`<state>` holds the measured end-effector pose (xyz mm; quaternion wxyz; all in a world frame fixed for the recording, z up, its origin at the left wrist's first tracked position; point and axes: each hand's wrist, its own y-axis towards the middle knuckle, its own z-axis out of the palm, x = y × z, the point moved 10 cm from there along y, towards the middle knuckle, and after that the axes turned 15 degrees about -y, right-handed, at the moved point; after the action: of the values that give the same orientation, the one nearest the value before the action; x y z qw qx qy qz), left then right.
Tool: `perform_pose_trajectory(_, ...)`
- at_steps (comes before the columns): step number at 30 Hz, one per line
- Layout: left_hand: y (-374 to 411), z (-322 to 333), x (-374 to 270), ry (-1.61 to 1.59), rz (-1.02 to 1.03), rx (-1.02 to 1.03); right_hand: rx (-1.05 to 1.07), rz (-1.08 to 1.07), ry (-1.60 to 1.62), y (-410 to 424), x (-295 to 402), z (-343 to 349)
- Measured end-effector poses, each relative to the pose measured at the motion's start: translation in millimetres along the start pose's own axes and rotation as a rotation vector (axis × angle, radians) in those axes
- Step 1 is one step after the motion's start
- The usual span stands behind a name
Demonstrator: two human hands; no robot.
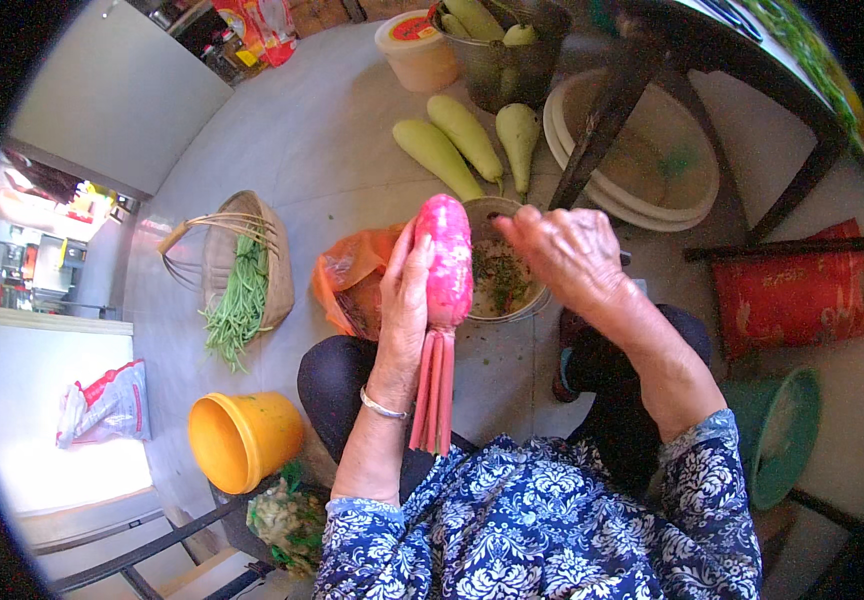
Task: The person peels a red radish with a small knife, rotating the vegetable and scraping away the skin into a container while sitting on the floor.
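My left hand (404,300) is closed around a large pink-red radish (444,262), whose cut stalks point towards my lap. To its right, my right hand (571,251) is curled with its knuckles up, apart from the radish. A small dark tip shows by its fingers, and something dark with a pale part shows beyond the wrist; whether the hand holds a tool cannot be told. Beneath both hands stands a bucket (511,319) with green and reddish scraps inside. An orange plastic bag (346,266) lies left of the bucket, partly behind my left hand.
Green beans (241,292) hang over the rim of a wicker basket (280,262) at left, above a yellow bucket (252,439). Pale green gourds (466,139) lie ahead. White tubs (631,202), a dark table's legs (604,124), a red sack (792,300) and a green basin (784,442) stand right.
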<state>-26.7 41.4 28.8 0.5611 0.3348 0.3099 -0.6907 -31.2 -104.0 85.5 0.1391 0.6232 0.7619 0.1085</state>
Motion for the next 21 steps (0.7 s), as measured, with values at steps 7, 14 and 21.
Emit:
perform_pose_trajectory(7, 4.4, -9.8, 6.5, 0.05, -0.018, 0.01, -0.006, -0.062, 0.222, -7.3, 15.7, -10.0)
perform_pose_trajectory(14, 4.4, -7.6, 10.7, 0.086, -0.019, 0.042, -0.096, -0.013, 0.105, -0.9, 8.2, -2.9)
perform_pose_trajectory(21, 1.3, -18.5, 16.9, -0.167, -0.1, -0.067, -0.13, -0.031, 0.135, -8.8, 15.6, -7.1)
